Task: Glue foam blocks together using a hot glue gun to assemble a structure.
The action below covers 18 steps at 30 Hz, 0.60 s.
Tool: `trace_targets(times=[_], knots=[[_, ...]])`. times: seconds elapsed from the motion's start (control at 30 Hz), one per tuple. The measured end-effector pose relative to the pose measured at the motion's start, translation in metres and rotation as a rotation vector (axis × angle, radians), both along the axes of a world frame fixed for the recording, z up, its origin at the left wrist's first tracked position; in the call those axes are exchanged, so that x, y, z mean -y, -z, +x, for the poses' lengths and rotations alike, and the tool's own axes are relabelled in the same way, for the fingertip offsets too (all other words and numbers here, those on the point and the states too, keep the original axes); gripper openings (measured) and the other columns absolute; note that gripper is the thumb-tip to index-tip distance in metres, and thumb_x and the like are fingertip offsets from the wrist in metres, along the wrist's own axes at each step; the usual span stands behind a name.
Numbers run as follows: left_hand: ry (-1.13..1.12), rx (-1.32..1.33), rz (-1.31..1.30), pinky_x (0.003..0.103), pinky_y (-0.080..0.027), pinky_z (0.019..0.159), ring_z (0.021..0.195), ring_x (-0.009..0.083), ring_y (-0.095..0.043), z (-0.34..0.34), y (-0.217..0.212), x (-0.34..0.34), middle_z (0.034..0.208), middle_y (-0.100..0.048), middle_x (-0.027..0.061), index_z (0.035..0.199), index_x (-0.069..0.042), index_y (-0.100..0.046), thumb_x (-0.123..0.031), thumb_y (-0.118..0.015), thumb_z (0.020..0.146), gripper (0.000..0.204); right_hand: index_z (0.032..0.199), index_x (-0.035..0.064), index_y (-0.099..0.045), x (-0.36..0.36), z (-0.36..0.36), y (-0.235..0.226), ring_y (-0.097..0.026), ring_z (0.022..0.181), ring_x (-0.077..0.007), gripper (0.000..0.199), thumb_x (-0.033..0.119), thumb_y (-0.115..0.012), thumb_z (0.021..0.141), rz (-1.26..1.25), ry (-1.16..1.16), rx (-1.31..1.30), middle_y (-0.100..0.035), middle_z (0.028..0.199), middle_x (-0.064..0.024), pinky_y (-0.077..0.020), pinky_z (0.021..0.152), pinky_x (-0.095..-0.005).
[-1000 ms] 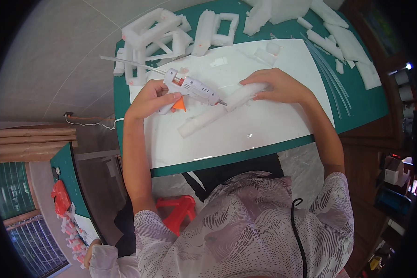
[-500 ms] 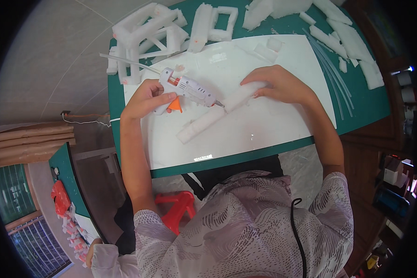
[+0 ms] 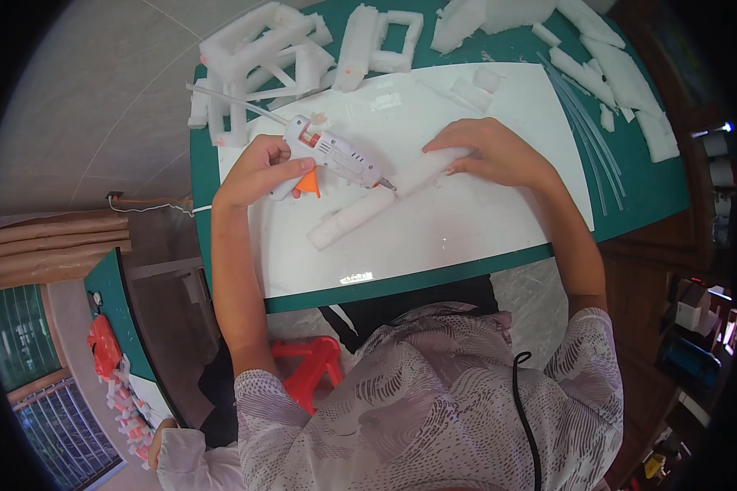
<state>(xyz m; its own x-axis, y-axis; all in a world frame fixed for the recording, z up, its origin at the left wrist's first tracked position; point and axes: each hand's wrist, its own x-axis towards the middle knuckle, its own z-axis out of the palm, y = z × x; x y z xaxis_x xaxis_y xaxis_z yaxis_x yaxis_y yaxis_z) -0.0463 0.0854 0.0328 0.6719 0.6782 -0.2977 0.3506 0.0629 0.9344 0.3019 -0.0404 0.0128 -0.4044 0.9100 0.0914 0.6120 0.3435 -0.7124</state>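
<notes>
My left hand [image 3: 262, 170] is closed around the handle of a white hot glue gun [image 3: 340, 157] with an orange trigger. A long translucent glue stick [image 3: 236, 101] juts from its back end. The gun's metal nozzle points right and down, at or just above a long white foam strip [image 3: 356, 218]. My right hand [image 3: 499, 151] grips the strip's upper right end between thumb and fingers. The strip lies slantwise over a glossy white board [image 3: 483, 229]. Whether it is one length or two pieces meeting near the nozzle, I cannot tell.
White foam frames [image 3: 262, 49] stand at the back left. Foam offcuts [image 3: 606, 65] lie at the back right, beside several clear glue sticks [image 3: 585, 135]. A green tabletop [image 3: 647, 184] surrounds the board. A red stool [image 3: 307, 368] is below, and another person's sleeve [image 3: 192, 458] shows lower left.
The glue gun and foam strip have shifted very slightly within the view. Both hands keep the same hold.
</notes>
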Motion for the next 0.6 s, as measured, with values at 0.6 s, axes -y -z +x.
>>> trace_targets(times=[0.6], knots=[[0.053,-0.197,0.090,0.027,-0.041,0.041,0.045,0.0125,-0.058,0.016,-0.013,-0.005,0.055,-0.050,0.0013,0.059,-0.007,-0.047,-0.029,-0.078,0.084,0.046,0.112,0.0024,-0.070,0.001,0.000,0.004,-0.065,0.102,-0.0318,0.038,-0.005,-0.069,0.074,0.027,-0.017,-0.022,-0.070,0.111,-0.0137,-0.0521,0.090,-0.0374]])
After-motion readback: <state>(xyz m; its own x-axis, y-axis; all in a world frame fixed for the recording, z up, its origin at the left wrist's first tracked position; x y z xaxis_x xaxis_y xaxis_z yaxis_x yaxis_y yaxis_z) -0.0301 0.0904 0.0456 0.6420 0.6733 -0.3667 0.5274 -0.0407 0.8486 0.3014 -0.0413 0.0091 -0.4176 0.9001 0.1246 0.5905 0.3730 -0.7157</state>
